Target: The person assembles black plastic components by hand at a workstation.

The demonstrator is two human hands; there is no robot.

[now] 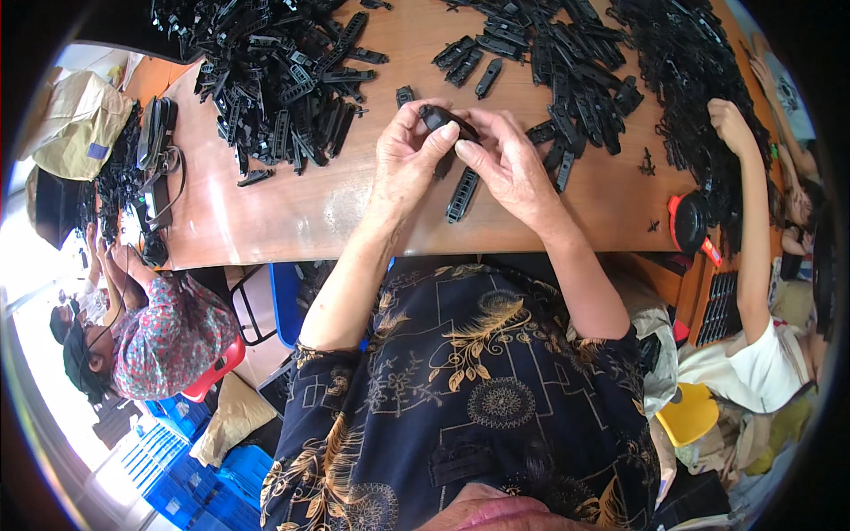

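Observation:
My left hand [410, 146] and my right hand [506, 159] meet over the wooden table, both closed on one black elongated plastic part [452, 122]. Both thumbs press on its upper side; my fingers hide its underside. Just below the hands a slotted black plastic strip [462, 196] lies on the table. Beyond my left hand sits a small black piece [405, 95]. Farther off, a single narrow black part [488, 78] rests apart from the others.
A big heap of black parts [283, 88] lies at the far left, another heap [567, 80] at the far right. A red and black round object [688, 223] stands by the right table edge. Co-workers sit at both sides; one person's arm [751, 203] reaches over the right side.

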